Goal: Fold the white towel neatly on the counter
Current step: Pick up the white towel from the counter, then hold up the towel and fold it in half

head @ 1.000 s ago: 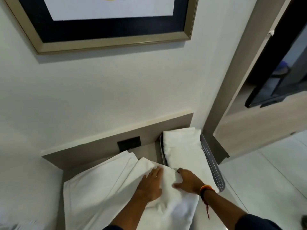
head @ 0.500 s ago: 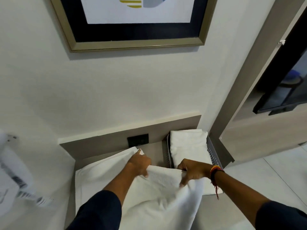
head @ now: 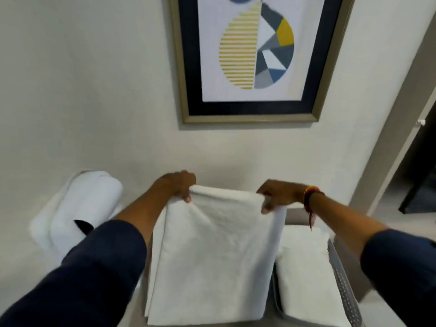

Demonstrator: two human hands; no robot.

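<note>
The white towel (head: 214, 253) hangs in front of me as a tall doubled panel, lifted off the counter. My left hand (head: 177, 185) pinches its top left corner and my right hand (head: 278, 194) pinches its top right corner. The top edge runs nearly level between them. The towel's lower end reaches the bottom of the view and hides the counter behind it. A red and orange thread band sits on my right wrist.
A grey perforated tray (head: 344, 289) at the lower right holds a folded white towel (head: 304, 274). A white bundle (head: 77, 208) hangs against the wall at the left. A framed picture (head: 254, 57) is on the wall above. A dark doorway (head: 422, 175) opens at the right.
Both hands went from pressing on the towel on the counter to gripping its far edge, then raised it upright. The view tilted up toward the picture.
</note>
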